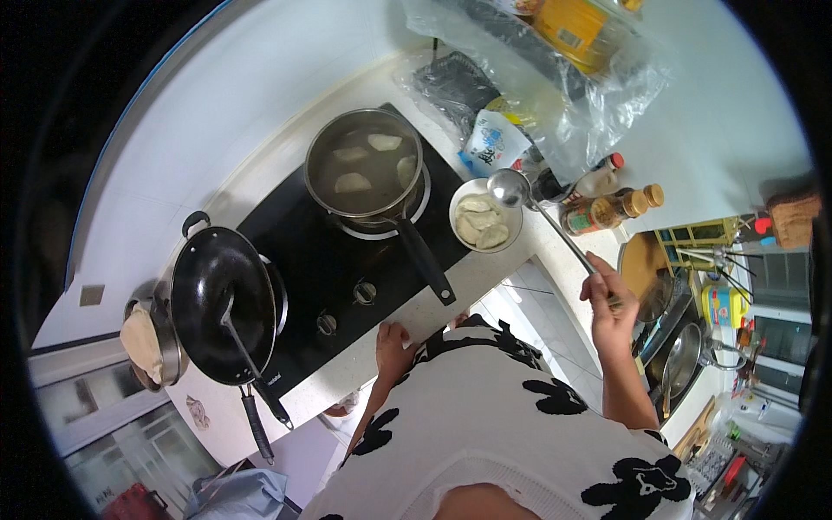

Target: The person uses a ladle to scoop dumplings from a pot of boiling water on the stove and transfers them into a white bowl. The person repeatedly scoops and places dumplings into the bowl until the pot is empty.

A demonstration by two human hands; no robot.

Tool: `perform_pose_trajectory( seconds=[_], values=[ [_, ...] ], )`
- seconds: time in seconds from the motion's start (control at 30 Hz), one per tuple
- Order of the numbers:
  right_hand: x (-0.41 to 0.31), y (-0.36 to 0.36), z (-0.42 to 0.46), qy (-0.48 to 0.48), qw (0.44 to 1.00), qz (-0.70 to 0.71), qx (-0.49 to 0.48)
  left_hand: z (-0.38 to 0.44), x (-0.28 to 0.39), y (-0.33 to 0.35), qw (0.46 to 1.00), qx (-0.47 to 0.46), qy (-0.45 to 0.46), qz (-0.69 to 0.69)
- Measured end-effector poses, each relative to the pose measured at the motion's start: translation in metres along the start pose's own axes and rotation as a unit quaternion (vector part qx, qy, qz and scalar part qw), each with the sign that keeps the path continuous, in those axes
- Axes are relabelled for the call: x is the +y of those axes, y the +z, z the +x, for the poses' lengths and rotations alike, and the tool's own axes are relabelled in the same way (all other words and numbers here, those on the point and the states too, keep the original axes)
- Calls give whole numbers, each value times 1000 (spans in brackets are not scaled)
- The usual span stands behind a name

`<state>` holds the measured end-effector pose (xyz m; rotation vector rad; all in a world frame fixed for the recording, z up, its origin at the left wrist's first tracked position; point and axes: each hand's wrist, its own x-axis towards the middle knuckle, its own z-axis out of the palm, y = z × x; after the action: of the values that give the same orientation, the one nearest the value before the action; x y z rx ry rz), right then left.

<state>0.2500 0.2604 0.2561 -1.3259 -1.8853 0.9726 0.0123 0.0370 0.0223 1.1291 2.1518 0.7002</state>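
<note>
My right hand (608, 304) grips the handle of a metal ladle (510, 188), whose bowl hangs over the rim of a white bowl (518, 227). Several dumplings (481, 218) lie in that bowl. My left hand (394, 344) rests at the counter's front edge beside the stove and appears to hold nothing; its fingers are partly curled. On the right burner stands a saucepan (364, 211) of cloudy liquid, its black handle pointing towards me. Several dumplings (353, 182) show in the liquid.
A black wok (214, 273) with a spatula (244, 354) in it sits on the left of the black glass cooktop (312, 260). Beyond it is a metal pot (172, 351) with a cloth-like cover. Seasoning bottles (604, 211) and a white packet (495, 144) stand near the wall.
</note>
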Motion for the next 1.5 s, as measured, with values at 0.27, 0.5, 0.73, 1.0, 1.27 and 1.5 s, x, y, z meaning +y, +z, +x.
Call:
perform_pose_trajectory(
  seconds=[0.27,0.5,0.73,1.0,1.27,1.5],
  values=[
    [-63,45,38,41,983,173,-53,-3,-4,5,1000,22,4,-1],
    [-73,140,112,-304,946,-46,-101,-2,8,-4,999,21,-28,-25],
    [-77,185,138,-329,915,-186,-142,-1,9,-6,999,16,-29,-25],
    [-58,189,162,-142,971,19,-190,-2,12,-8,998,25,-34,-35],
    [-63,164,161,198,914,244,-258,-2,6,-5,999,34,-3,-32],
    [-63,144,150,244,881,289,-285,-2,5,-6,999,28,1,-31]
  ],
)
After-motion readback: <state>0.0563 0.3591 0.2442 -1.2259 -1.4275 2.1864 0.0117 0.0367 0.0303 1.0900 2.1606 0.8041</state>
